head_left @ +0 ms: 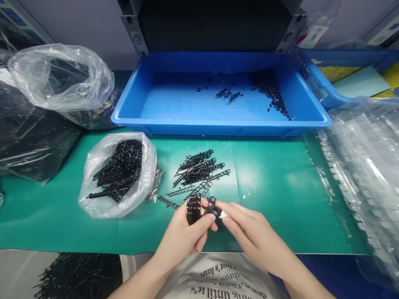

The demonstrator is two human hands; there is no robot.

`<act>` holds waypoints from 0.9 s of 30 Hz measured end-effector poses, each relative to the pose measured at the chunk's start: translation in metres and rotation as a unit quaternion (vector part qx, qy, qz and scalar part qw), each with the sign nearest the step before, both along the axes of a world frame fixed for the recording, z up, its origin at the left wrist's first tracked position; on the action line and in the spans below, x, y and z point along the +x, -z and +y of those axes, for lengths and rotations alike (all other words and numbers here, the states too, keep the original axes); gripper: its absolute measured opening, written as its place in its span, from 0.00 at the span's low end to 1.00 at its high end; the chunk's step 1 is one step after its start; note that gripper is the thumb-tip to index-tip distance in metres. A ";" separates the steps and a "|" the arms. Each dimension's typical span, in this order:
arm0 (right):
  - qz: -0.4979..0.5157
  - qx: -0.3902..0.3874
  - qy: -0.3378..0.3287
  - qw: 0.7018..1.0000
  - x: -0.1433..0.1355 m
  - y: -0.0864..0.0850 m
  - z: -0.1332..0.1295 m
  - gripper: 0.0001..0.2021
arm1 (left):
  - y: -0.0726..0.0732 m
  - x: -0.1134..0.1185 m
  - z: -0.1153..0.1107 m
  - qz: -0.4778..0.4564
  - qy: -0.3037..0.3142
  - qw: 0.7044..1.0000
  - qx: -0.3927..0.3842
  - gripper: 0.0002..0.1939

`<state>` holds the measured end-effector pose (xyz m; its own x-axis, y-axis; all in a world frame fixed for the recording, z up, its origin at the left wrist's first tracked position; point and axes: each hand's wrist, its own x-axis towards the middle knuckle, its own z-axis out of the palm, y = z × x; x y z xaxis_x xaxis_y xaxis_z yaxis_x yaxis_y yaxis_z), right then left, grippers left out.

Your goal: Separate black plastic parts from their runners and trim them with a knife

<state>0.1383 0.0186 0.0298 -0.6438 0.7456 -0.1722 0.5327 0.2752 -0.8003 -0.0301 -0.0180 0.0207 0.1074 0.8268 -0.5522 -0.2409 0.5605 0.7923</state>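
My left hand (182, 234) is closed around a small bundle of black plastic strips (193, 209) with ringed ends. Between its thumb and fingers it also steadies a single black ringed part (211, 204). My right hand (252, 232) pinches the other side of that part; something white (223, 214) shows at its fingertips, too small to name. Just beyond both hands, a loose pile of similar black strips (201, 168) lies on the green mat (264, 178). An open clear plastic bag (90, 203) full of such strips (120, 170) stands to the left.
A blue tray (193, 128) at the back holds small black pieces (276, 99). Larger plastic bags (62, 79) crowd the left, and stacked clear plastic trays (368, 166) fill the right. Below the table edge, a container holds many thin black pieces (84, 274).
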 end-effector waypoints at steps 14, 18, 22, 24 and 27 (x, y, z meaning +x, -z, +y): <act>-0.036 0.120 -0.017 0.992 -0.005 0.000 -0.007 0.18 | -0.004 0.002 0.002 0.035 -0.005 0.999 0.000 0.11; -0.038 0.128 -0.010 0.991 -0.007 0.003 -0.010 0.17 | -0.003 0.002 0.000 0.029 -0.012 0.999 0.002 0.12; -0.038 0.143 -0.001 0.989 -0.008 0.005 -0.013 0.17 | -0.003 0.003 -0.001 0.020 -0.024 1.000 0.001 0.12; -0.035 0.148 0.003 0.988 -0.009 0.005 -0.014 0.17 | -0.004 0.004 -0.001 0.012 -0.028 0.999 -0.007 0.14; -0.030 0.145 0.007 0.989 -0.010 0.004 -0.015 0.17 | -0.004 0.005 -0.003 -0.003 -0.040 0.999 -0.022 0.17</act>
